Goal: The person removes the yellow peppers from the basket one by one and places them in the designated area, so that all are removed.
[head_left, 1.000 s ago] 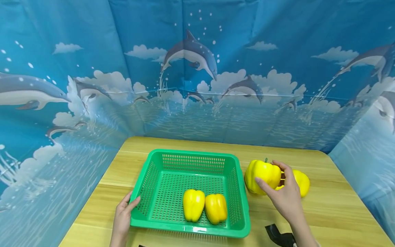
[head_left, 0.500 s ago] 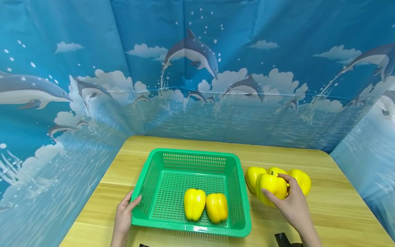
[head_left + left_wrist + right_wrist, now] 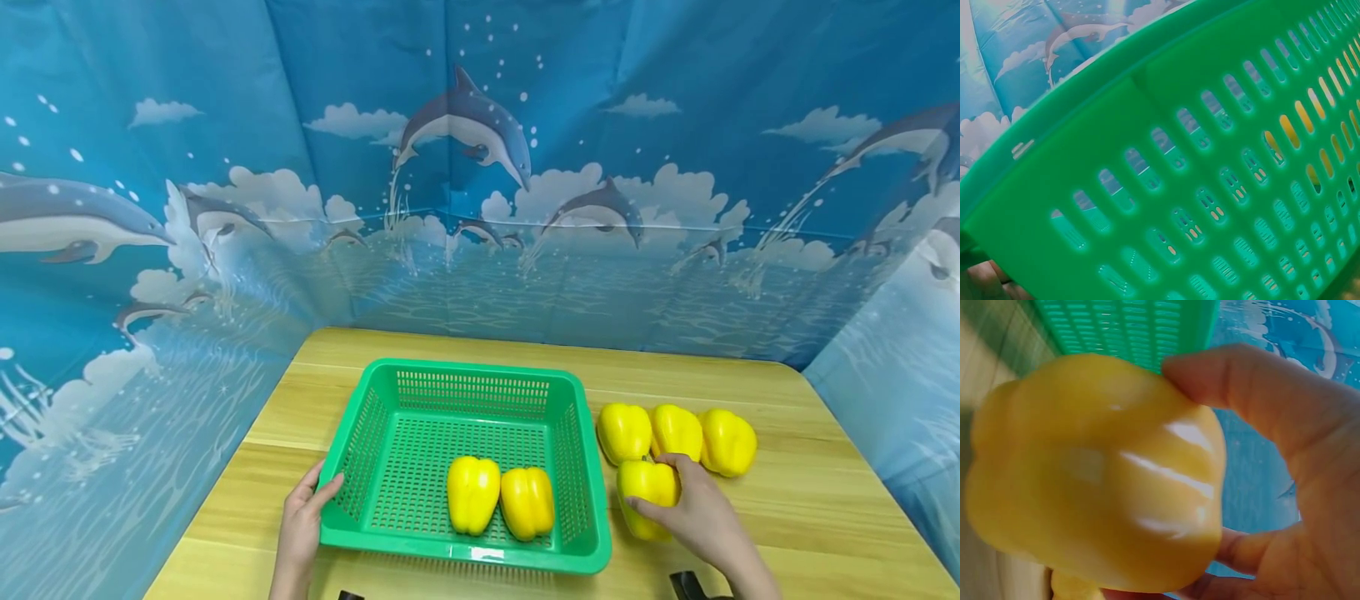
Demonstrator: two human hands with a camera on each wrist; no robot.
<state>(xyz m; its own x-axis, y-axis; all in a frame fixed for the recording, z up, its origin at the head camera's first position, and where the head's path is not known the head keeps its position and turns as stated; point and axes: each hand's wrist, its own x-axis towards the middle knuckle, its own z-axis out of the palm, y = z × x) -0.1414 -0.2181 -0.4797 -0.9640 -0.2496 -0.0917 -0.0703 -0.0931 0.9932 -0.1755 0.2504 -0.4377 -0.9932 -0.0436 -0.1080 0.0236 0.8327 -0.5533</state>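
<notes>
My right hand (image 3: pixel 700 510) grips a yellow bell pepper (image 3: pixel 647 493) with the thumb on one side and fingers on the other, to the right of the green basket (image 3: pixel 390 557). In the right wrist view that pepper (image 3: pixel 1097 475) fills most of the picture, the thumb at its upper edge. My left hand (image 3: pixel 302 521) holds the basket's left rim, thumb over the top; the left wrist view shows mostly the slotted basket wall (image 3: pixel 1166 87), with a bit of the fingers (image 3: pixel 988 280) below the rim. Inside the basket lie two yellow bell peppers (image 3: pixel 473 496), side by side.
Just behind the gripped pepper, three more yellow bell peppers (image 3: pixel 677 432) stand in a row on the wooden table (image 3: pixel 817 500). A black object (image 3: pixel 686 585) shows by the right wrist. A dolphin-print curtain (image 3: pixel 480 275) hangs behind the table.
My right hand has brought the yellow bell pepper from over the row toward the table's front and lower, uncovering the three behind. The left hand and basket have stayed put.
</notes>
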